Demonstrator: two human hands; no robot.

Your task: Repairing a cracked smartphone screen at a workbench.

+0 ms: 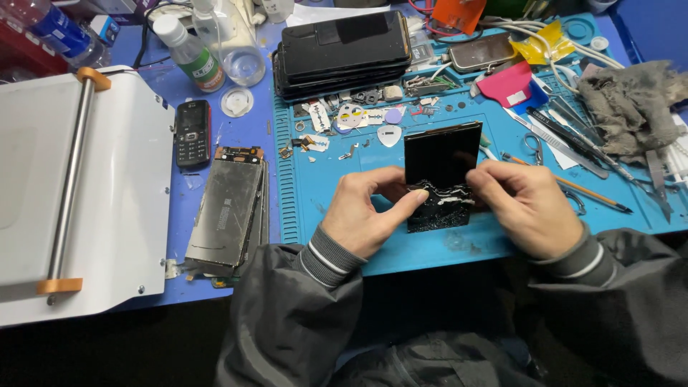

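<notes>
Open blue mat [315,215] is lying left of the left hand [365,215]. Small parts [344,122] and stacked phones [342,54] are crowding the far side; tweezers [573,143] and a grey rag [631,100] are blocking the right.

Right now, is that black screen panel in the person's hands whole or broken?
Broken. The panel is smooth and dark on top, but its lower part is cracked and flaking where the left hand and right hand pinch it.
</notes>
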